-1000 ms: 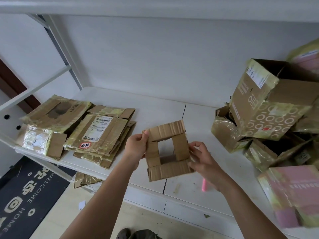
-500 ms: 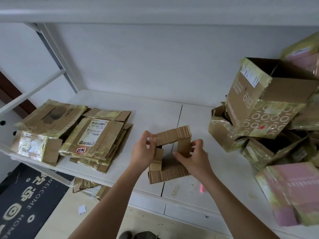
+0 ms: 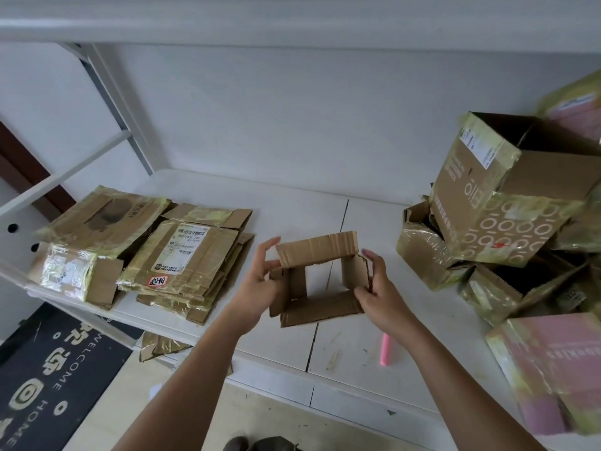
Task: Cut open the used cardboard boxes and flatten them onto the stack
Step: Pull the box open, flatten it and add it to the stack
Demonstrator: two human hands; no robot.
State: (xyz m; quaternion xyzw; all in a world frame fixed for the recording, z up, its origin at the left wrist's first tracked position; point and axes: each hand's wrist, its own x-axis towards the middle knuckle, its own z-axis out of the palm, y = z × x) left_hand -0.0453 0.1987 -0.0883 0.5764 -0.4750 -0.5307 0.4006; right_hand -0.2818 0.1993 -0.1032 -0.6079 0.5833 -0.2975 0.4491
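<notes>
A small brown cardboard box (image 3: 320, 278), open at both ends so that the white shelf (image 3: 292, 203) can be seen through it, is held just above the middle of the shelf surface between two bare hands. Its left wall is gripped by the left hand (image 3: 260, 281), with the thumb curled against the outer side and the fingers raised along the upper left corner near the top flap. Its right wall is pinched by the right hand (image 3: 374, 288), with the fingers wrapped round the lower right corner. The four flaps are seen folded outward, and whether the lower flap touches the shelf cannot be told. To the left, well apart from the box, a stack of flattened boxes (image 3: 185, 268) wrapped in yellowish tape is laid on the shelf, topped by a sheet with a white shipping label (image 3: 187, 247). At the right end, a pile of unflattened boxes (image 3: 494, 229) is heaped, with a pink printed box (image 3: 553, 366) nearest the camera. A pink stick-like tool (image 3: 386, 349), too small to be identified, is lying on the shelf below the right wrist. A dark doormat (image 3: 55, 379) with the words WELCOME HOME is seen on the floor at lower left.
</notes>
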